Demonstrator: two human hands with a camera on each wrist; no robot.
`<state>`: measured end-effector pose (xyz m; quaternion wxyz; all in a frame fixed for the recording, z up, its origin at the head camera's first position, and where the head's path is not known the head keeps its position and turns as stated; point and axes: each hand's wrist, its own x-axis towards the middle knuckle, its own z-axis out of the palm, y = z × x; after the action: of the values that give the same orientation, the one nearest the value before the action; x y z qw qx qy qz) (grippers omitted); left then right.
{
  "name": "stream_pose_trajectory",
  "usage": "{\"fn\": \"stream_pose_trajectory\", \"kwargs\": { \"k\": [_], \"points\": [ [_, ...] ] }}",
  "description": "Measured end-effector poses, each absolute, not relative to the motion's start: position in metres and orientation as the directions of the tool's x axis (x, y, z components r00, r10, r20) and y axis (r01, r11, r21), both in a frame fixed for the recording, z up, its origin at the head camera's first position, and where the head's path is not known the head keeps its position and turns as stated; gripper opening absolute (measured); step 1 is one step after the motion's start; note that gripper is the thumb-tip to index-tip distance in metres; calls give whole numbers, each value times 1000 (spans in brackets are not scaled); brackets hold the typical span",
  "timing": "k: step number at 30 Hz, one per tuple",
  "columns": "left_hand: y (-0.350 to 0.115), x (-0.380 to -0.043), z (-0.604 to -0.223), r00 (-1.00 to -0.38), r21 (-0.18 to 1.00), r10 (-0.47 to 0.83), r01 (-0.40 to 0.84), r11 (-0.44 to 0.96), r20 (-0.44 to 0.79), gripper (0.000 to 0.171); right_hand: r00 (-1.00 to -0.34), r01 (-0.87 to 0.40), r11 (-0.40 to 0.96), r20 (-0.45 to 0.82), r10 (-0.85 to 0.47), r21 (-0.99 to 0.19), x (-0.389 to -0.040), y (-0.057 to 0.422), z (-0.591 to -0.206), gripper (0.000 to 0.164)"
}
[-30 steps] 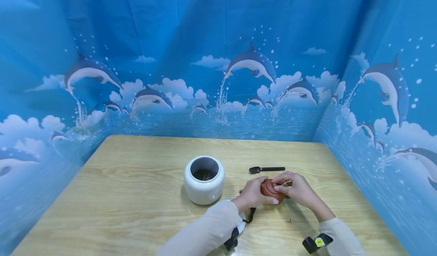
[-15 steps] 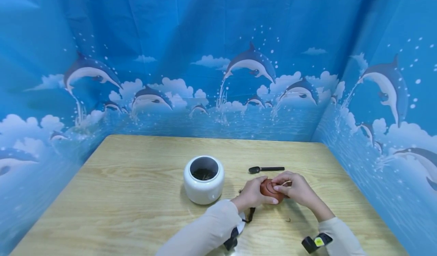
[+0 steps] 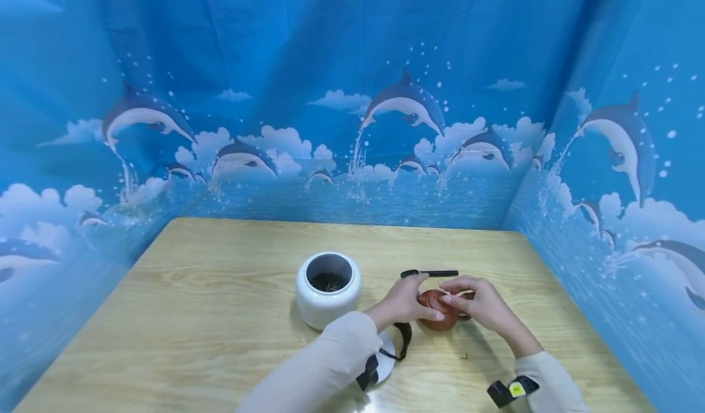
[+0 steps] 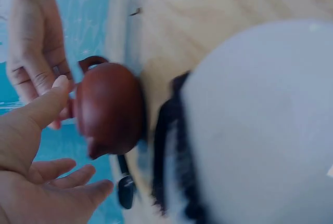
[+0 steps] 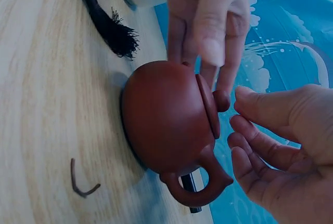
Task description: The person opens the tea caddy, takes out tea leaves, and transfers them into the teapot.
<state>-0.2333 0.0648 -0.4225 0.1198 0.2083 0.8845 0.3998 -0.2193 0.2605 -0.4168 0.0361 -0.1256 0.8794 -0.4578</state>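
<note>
A small reddish-brown clay teapot (image 3: 437,318) stands upright on the table, its lid (image 5: 208,107) seated on top. My left hand (image 3: 404,300) hovers beside the pot's spout side, fingers spread and thumb apart. In the left wrist view that hand (image 4: 47,167) has nothing in its grasp. On the handle side is my right hand (image 3: 481,303), its thumb and fingers loosely bent close to the lid's knob (image 5: 222,101). A thin gap shows between the knob and this right hand (image 5: 291,151) in the right wrist view.
A white jar (image 3: 328,303) holding dark tea leaves (image 3: 328,282) stands left of the pot. Behind the pot lies a black scoop (image 3: 440,273). A white disc (image 3: 387,364) with a black tassel (image 5: 106,26) rests in front. One dry tea twig (image 5: 80,187) lies nearby.
My left hand has let go of the teapot's side and moved slightly left and up, its fingers opening. The right fingers have loosened from the lid's knob. The pot stays in place.
</note>
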Motion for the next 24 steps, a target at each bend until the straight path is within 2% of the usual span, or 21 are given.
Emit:
{"fn": "stream_pose_trajectory", "kwargs": {
  "k": [6,11,16,24],
  "points": [
    [50,-241,-397,-894,747,447,283,601,-21,86,-963,-221,522,99,-250,-824,-219,258,-413,36],
    [29,-243,-374,-899,751,436,303,587,21,90,-961,-211,499,85,-263,-841,-215,251,-411,36],
    [4,-243,-354,-905,744,425,310,592,39,92,-949,-260,523,114,-295,-812,-212,241,-407,37],
    [-39,-245,-345,-932,739,359,277,614,51,91,-928,-309,518,133,-348,-798,-204,219,-405,34]
  ]
}}
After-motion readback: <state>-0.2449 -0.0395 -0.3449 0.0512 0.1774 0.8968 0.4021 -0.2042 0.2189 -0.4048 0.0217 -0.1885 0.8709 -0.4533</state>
